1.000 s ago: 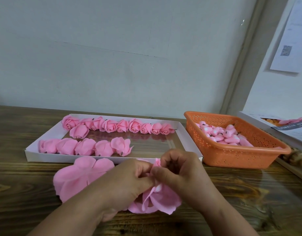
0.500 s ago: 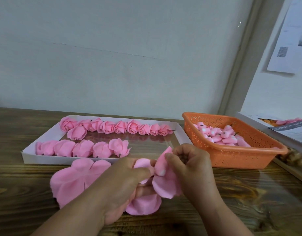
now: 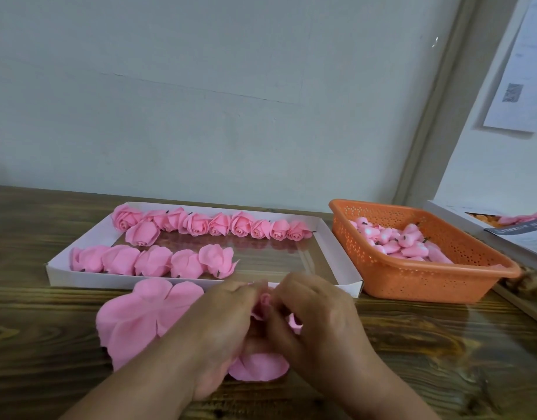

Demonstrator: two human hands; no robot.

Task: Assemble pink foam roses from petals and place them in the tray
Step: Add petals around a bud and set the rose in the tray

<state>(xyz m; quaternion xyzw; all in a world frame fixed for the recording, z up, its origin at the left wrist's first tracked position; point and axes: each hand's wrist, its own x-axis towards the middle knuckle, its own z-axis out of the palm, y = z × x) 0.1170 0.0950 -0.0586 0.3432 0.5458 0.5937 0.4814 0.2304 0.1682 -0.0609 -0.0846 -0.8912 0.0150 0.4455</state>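
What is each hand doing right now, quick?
Left hand: fingers curled round the half-made pink rose, holding it.
Right hand: fingers pinching the same rose's petals.

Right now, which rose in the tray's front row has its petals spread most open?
The rightmost rose of the front row: its petals flare outward, while the four to its left stay folded shut.

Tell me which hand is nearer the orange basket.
Right. The right hand works at the rose, just left of the orange basket; the left hand sits farther left, beyond the right.
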